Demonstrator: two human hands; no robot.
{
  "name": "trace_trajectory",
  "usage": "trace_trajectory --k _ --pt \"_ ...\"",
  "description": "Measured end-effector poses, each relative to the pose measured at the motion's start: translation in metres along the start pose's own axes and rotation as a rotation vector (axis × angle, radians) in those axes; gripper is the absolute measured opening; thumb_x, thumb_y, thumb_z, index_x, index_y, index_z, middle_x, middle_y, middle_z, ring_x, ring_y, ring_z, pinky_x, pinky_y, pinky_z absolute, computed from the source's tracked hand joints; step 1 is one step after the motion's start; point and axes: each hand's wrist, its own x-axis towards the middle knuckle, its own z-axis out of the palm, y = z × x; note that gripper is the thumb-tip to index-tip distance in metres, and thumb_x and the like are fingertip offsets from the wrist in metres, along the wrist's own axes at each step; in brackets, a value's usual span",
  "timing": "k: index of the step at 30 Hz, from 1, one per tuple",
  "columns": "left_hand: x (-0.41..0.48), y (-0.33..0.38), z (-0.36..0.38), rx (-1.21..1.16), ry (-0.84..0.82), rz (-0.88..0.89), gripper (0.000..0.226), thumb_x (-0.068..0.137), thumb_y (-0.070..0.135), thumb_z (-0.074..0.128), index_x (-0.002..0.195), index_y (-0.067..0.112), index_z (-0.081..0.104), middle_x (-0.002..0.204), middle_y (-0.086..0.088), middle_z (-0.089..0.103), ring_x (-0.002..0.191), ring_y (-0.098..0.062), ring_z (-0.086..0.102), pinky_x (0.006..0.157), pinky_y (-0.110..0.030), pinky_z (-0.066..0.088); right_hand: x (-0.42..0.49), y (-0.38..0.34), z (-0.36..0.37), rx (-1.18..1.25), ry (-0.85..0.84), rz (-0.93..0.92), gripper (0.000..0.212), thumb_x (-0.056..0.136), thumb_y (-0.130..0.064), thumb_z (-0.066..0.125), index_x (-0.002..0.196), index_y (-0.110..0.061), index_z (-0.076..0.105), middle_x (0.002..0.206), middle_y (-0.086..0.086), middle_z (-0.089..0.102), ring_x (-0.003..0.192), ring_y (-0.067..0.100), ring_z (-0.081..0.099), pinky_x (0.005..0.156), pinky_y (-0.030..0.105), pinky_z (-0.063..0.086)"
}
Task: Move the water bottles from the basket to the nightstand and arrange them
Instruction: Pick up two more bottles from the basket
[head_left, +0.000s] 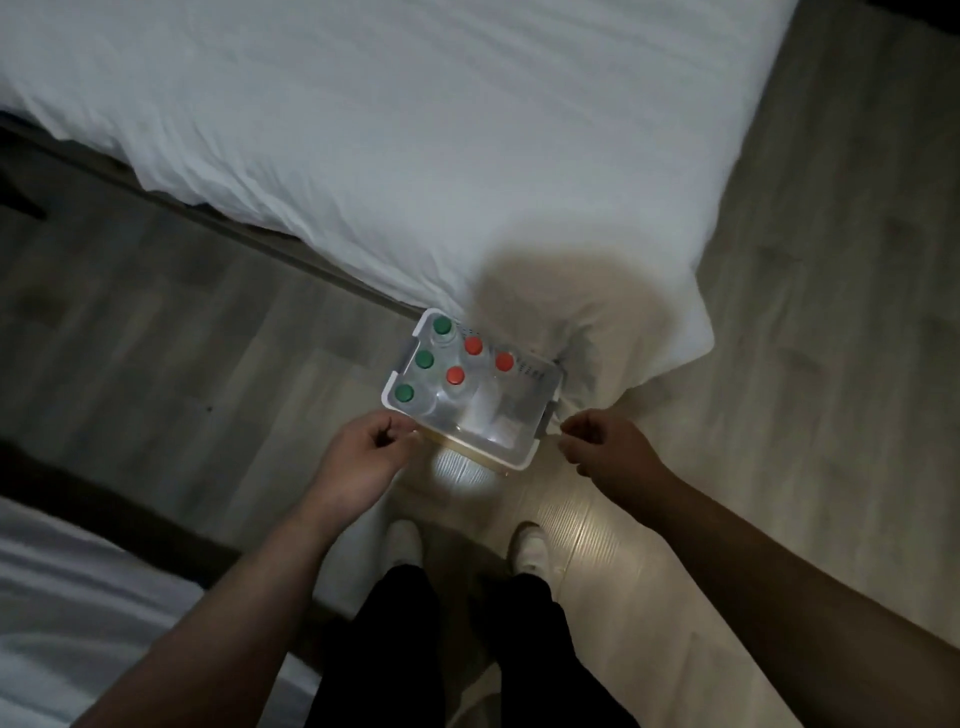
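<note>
A white plastic basket (524, 452) stands on the floor at the corner of a bed. Inside it, clear water bottles stand upright: three with green caps (424, 359) along the left side and three with red caps (473, 345) towards the middle. The right part of the basket holds no bottles. My left hand (361, 452) hovers at the basket's near left corner with its fingers loosely curled and nothing in them. My right hand (605, 449) is beside the basket's right end, just short of the grey handle (554, 410), also loosely curled and holding nothing. No nightstand is in view.
A bed with a white duvet (415, 130) fills the top of the view, its corner hanging over the basket. A second white bed (62, 597) lies at the lower left. Wooden floor (182, 338) runs between them. My feet in white shoes (530, 548) stand just behind the basket.
</note>
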Motion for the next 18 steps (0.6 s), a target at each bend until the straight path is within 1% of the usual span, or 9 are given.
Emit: trace_trajectory --k 2,4,6,9,11,13,15,16,18 --pt "0.029 -0.025 0.005 0.003 0.021 -0.019 0.003 0.083 0.007 0.070 0.085 0.005 0.069 0.077 -0.002 0.060 0.073 -0.011 0.054 0.064 -0.018 0.043 0.033 0.014 0.017 -0.064 -0.047 -0.003 0.022 0.087 -0.022 0.065 0.107 -0.014 0.065 0.096 0.002 0.068 0.087 0.017 0.065 0.084 0.043 0.056" --pt "0.054 -0.048 0.007 0.033 0.032 -0.024 0.003 0.085 0.003 0.067 0.083 0.005 0.067 0.078 -0.002 0.059 0.072 -0.011 0.053 0.061 -0.013 0.041 0.063 0.025 0.033 -0.124 -0.049 -0.022 0.026 0.085 -0.023 0.066 0.109 -0.012 0.065 0.096 0.002 0.068 0.085 0.016 0.064 0.083 0.042 0.056" --pt "0.078 -0.070 0.007 0.062 0.044 -0.015 0.007 0.085 0.002 0.067 0.080 0.006 0.064 0.077 -0.001 0.057 0.072 -0.011 0.052 0.060 -0.012 0.040 0.090 0.034 0.049 -0.153 -0.047 -0.033 0.028 0.085 -0.023 0.067 0.110 -0.013 0.063 0.099 0.002 0.067 0.087 0.016 0.063 0.082 0.038 0.055" --pt "0.107 -0.097 0.010 0.107 0.069 -0.011 0.012 0.084 0.004 0.068 0.083 0.014 0.062 0.078 0.003 0.058 0.068 -0.008 0.054 0.057 -0.006 0.040 0.124 0.044 0.071 -0.163 -0.052 -0.036 0.035 0.083 -0.022 0.068 0.116 -0.013 0.060 0.105 0.001 0.063 0.094 0.015 0.061 0.085 0.034 0.053" --pt "0.124 -0.108 0.013 0.118 0.069 0.002 0.020 0.084 0.007 0.070 0.087 0.025 0.062 0.083 0.010 0.061 0.070 -0.002 0.058 0.060 -0.009 0.044 0.147 0.051 0.082 -0.190 -0.044 -0.061 0.042 0.082 -0.022 0.069 0.122 -0.014 0.058 0.111 0.001 0.061 0.101 0.017 0.060 0.086 0.030 0.049" --pt "0.143 -0.121 0.019 0.137 0.068 0.016 0.031 0.084 0.008 0.071 0.086 0.036 0.056 0.087 0.017 0.060 0.079 -0.003 0.060 0.066 -0.015 0.045 0.171 0.058 0.091 -0.228 -0.021 -0.127 0.048 0.082 -0.019 0.067 0.127 -0.013 0.055 0.119 0.003 0.061 0.108 0.019 0.059 0.091 0.026 0.045" --pt "0.161 -0.134 0.024 0.153 0.043 0.032 0.028 0.086 0.008 0.068 0.095 0.033 0.057 0.091 0.019 0.061 0.086 -0.008 0.063 0.071 -0.017 0.045 0.194 0.061 0.099 -0.223 0.024 -0.211 0.050 0.079 -0.015 0.065 0.127 -0.013 0.055 0.121 0.005 0.063 0.112 0.021 0.059 0.099 0.032 0.046" --pt "0.169 -0.141 0.026 0.182 0.026 0.039 0.024 0.087 0.008 0.066 0.099 0.028 0.058 0.092 0.015 0.064 0.088 -0.011 0.064 0.072 -0.018 0.047 0.207 0.063 0.105 -0.225 0.048 -0.234 0.049 0.077 -0.013 0.064 0.126 -0.013 0.056 0.120 0.006 0.064 0.111 0.020 0.059 0.100 0.034 0.046" --pt "0.186 -0.152 0.031 0.255 0.005 0.055 0.016 0.086 0.009 0.065 0.099 0.018 0.061 0.093 0.002 0.067 0.087 -0.017 0.066 0.074 -0.026 0.051 0.227 0.065 0.112 -0.296 0.095 -0.223 0.043 0.078 -0.014 0.063 0.121 -0.016 0.058 0.117 0.005 0.065 0.107 0.018 0.058 0.098 0.031 0.044"
